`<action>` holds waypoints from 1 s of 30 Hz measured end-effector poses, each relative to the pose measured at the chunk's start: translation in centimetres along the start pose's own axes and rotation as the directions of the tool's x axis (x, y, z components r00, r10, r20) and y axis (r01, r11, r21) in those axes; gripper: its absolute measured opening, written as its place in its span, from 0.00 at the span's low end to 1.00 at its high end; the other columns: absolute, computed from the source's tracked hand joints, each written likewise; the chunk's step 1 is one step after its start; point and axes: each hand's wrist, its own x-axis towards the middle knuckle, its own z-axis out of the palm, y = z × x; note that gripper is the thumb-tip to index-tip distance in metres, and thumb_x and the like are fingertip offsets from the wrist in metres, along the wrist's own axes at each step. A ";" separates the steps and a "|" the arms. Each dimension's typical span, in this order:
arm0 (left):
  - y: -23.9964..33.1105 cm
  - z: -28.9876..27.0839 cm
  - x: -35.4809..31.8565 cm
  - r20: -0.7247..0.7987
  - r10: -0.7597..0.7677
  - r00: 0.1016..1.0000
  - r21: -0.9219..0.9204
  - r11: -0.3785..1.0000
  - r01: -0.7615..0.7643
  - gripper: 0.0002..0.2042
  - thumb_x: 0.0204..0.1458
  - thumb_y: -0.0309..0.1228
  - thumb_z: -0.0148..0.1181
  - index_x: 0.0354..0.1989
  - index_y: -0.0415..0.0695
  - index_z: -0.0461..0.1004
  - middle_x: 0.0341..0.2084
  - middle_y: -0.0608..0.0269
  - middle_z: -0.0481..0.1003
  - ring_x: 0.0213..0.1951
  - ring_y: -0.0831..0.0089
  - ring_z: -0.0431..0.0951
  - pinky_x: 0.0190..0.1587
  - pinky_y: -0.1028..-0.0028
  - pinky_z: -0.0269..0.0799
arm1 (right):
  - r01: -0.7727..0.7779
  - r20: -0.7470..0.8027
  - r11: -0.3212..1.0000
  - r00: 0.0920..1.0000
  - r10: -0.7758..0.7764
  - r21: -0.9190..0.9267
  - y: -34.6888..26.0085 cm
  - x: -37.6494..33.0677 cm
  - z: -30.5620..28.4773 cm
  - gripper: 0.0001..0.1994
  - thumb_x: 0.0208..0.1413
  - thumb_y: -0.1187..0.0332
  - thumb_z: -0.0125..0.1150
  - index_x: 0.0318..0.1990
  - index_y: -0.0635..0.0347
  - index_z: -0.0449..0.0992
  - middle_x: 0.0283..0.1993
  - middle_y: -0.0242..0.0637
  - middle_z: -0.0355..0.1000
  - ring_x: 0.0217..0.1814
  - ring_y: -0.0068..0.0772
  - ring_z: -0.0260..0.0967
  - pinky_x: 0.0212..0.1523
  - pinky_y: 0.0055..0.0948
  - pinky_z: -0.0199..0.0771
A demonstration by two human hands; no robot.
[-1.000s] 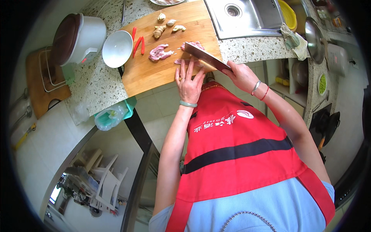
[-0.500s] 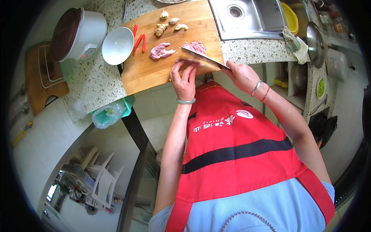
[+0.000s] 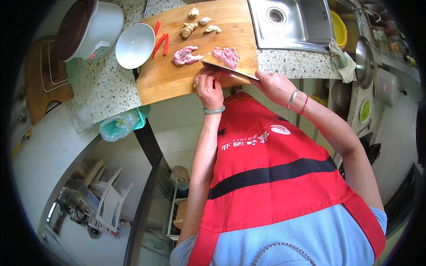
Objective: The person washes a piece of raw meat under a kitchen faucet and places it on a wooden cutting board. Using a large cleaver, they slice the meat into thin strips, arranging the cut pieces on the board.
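My right hand (image 3: pixel 276 88) grips the handle of a knife (image 3: pixel 230 72), its broad blade pointing left across the near part of the wooden cutting board (image 3: pixel 166 84). My left hand (image 3: pixel 210 92) is closed, its curled fingers holding a piece of raw meat against the board beside the blade. The blade hides most of that piece. Beyond the knife lie a small pile of chopped pink meat (image 3: pixel 227 56) and, to its left, a larger strip of raw meat (image 3: pixel 185 56).
Ginger (image 3: pixel 189 29), garlic (image 3: pixel 194 12) and red chilies (image 3: pixel 160 45) lie farther back on the board. A white bowl (image 3: pixel 135 46) and a rice cooker (image 3: pixel 95 31) stand left. The steel sink (image 3: pixel 293 42) is at the right.
The knife has come nearer and to the left, over the piece of meat by my left fingers. My left fingers have curled in more. The whole view has shifted slightly.
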 end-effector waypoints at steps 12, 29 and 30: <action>0.0 -0.3 0.3 0.057 0.045 0.997 -0.009 0.999 -0.044 0.07 0.41 0.18 0.62 0.27 0.42 0.74 0.31 0.59 0.74 0.38 0.57 0.74 0.44 0.62 0.70 | 0.059 -0.061 0.997 0.997 -0.057 0.043 -0.8 4.3 1.9 0.15 0.62 0.58 0.53 0.34 0.63 0.67 0.23 0.53 0.72 0.26 0.58 0.72 0.27 0.50 0.70; -0.8 -4.0 2.2 0.063 -0.050 0.997 0.032 0.998 0.048 0.07 0.50 0.21 0.63 0.38 0.41 0.77 0.36 0.58 0.74 0.40 0.60 0.75 0.44 0.64 0.72 | -0.050 -0.095 0.985 0.993 0.066 0.162 0.9 -1.0 -0.4 0.16 0.62 0.57 0.53 0.34 0.63 0.69 0.22 0.53 0.71 0.27 0.59 0.71 0.28 0.51 0.70; -1.6 -4.4 3.0 0.057 -0.018 0.998 0.085 0.996 0.013 0.07 0.50 0.22 0.63 0.37 0.41 0.77 0.36 0.58 0.73 0.40 0.60 0.75 0.43 0.64 0.72 | -0.034 -0.100 0.989 0.994 0.049 0.141 0.8 -1.1 -0.2 0.16 0.62 0.57 0.54 0.33 0.63 0.69 0.21 0.53 0.71 0.26 0.59 0.71 0.28 0.50 0.70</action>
